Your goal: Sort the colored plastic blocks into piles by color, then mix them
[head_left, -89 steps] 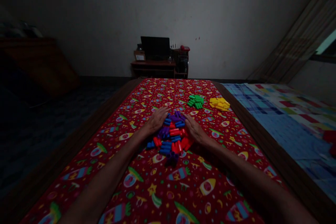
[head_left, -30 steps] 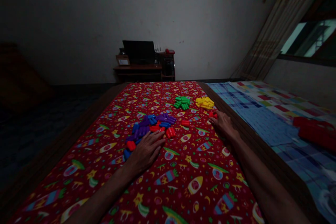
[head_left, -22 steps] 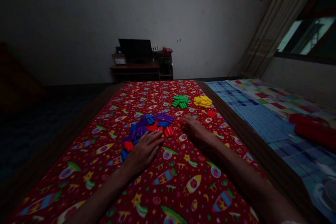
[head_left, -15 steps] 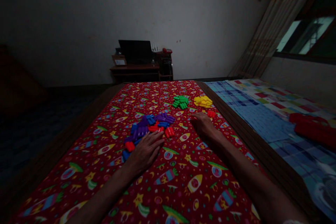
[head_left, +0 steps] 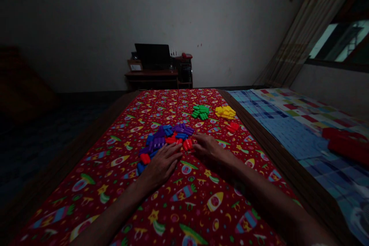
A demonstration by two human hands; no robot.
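Observation:
A mixed heap of small plastic pieces in purple (head_left: 157,144), blue (head_left: 181,136) and red (head_left: 145,158) lies on a red cloth (head_left: 184,200) printed with rockets and stars. My left hand (head_left: 165,161) rests at the heap's near right side, fingers stretched out over its edge. On the heap's right, my right hand (head_left: 208,147) reaches in with thumb and fingers apart beside a red piece (head_left: 187,145); whether they touch it I cannot tell. Farther back are a green pile (head_left: 200,112) and a yellow pile (head_left: 225,112), with a few red pieces (head_left: 233,127) in front of the yellow.
The cloth covers a long table with brown side edges (head_left: 265,142). To the right is a surface with a blue checked cover (head_left: 276,134) and a red bundle (head_left: 346,144). A desk with a dark monitor (head_left: 153,55) stands against the far wall.
My right hand has moved left, from beside the separate red pieces to the heap. That red group now shows more fully and looks larger. My left hand stays by the heap.

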